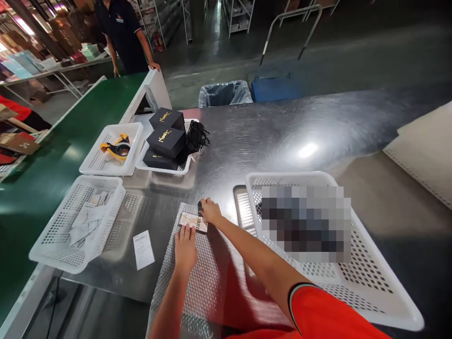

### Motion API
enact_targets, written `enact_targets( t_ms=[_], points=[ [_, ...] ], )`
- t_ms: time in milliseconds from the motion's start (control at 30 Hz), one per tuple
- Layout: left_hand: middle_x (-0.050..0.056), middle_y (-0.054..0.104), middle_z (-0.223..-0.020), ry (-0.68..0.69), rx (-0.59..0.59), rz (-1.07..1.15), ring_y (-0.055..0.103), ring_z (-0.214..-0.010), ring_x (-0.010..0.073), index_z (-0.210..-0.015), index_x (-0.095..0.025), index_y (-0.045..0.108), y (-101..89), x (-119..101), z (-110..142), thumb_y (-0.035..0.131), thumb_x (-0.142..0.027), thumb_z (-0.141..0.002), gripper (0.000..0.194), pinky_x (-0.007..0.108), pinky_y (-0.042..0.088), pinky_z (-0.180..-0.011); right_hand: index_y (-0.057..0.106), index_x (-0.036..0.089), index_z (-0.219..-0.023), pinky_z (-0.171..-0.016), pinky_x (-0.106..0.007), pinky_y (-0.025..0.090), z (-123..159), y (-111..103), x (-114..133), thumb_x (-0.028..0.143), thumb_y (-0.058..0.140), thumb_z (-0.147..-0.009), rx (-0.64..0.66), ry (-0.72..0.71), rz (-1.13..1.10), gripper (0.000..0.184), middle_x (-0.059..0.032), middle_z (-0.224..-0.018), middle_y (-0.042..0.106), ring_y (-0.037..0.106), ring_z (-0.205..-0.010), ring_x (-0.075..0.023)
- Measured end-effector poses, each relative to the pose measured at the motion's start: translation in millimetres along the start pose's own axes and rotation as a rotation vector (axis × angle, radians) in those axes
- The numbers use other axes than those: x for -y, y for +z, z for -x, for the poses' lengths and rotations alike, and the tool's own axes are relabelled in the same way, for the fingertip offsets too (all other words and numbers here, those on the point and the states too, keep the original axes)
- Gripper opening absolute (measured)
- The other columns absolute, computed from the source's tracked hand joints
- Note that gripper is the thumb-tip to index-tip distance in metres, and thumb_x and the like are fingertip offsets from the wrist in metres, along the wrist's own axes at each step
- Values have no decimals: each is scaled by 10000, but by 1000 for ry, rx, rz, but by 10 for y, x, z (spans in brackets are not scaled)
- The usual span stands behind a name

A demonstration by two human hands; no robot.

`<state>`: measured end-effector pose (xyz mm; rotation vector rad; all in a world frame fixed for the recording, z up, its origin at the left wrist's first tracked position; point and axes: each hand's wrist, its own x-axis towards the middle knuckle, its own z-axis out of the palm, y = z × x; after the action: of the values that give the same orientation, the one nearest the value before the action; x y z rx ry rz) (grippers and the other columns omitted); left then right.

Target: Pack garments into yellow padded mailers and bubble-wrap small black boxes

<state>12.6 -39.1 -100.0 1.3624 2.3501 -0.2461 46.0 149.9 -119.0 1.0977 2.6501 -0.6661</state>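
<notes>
A flat box marked LIBRE (192,220), pale with a dark edge, lies near the top of a sheet of bubble wrap (205,268) on the metal table. My left hand (186,247) rests with outstretched fingers on the box's near edge. At the box's far right corner, my right hand (211,211) is closed around a small black item (200,207), whose kind I cannot make out. A printed paper slip (143,250) lies on the table left of the wrap.
A large white basket (381,263) with blurred contents stands to the right. Leftward are a basket of papers (76,254), one with a yellow tape dispenser (118,148), and one holding black boxes (165,141). Beyond are a green conveyor (84,113), a lined bin (226,94) and a person (123,37).
</notes>
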Motion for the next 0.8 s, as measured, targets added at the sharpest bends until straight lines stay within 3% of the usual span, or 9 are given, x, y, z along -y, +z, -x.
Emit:
enact_targets(
  t_ms=[167, 233, 367, 500, 667, 800],
  points=[
    [125, 293, -1618, 35, 24, -18, 223, -1504, 298, -1527, -143, 321, -114, 24, -20, 479, -147, -800, 745, 520, 210, -1224, 722, 200, -987, -887, -338, 420, -113, -66, -5, 251, 627, -886, 63, -65, 10, 148, -109, -1147, 666, 573, -1115, -257],
    [132, 303, -1614, 47, 37, -14, 251, -1494, 295, -1522, -132, 330, -145, 30, -27, 482, -149, -800, 738, 496, 227, -1220, 732, 218, -930, -837, -301, 424, -132, -84, -3, 239, 606, -892, 89, -87, -6, 134, -78, -1129, 679, 587, -1086, -235],
    [134, 304, -1614, 53, 44, -16, 266, -1489, 289, -1519, -134, 333, -150, 55, -10, 490, -169, -807, 729, 472, 228, -1218, 716, 218, -946, -715, -230, 408, -24, -44, 36, 216, 560, -914, 142, -135, -52, 159, -27, -1005, 718, 635, -933, -168],
    [149, 291, -1616, 66, 40, -35, 260, -1490, 302, -1525, -132, 319, -127, 58, 29, 497, -174, -804, 744, 488, 256, -1202, 668, 193, -1065, -728, -240, 413, 204, 36, 103, 213, 421, -989, 115, -137, -74, 260, -60, -1057, 715, 646, -947, -173],
    [164, 309, -1606, 65, 28, -19, 263, -1487, 306, -1516, -103, 330, -144, 46, 20, 492, -158, -791, 744, 482, 243, -1203, 659, 166, -1070, -743, -242, 423, 317, 46, 131, 263, 650, -877, 112, -139, -61, 217, -93, -1106, 704, 648, -1003, -209],
    [162, 383, -1566, 68, -41, 163, 320, -1455, 323, -1462, -127, 433, -69, 100, -5, 536, -165, -767, 704, 470, 255, -1193, 681, 167, -990, -720, -246, 424, 340, 46, 156, 228, 626, -886, 100, -122, -33, 133, -85, -1021, 719, 663, -942, -205]
  ],
)
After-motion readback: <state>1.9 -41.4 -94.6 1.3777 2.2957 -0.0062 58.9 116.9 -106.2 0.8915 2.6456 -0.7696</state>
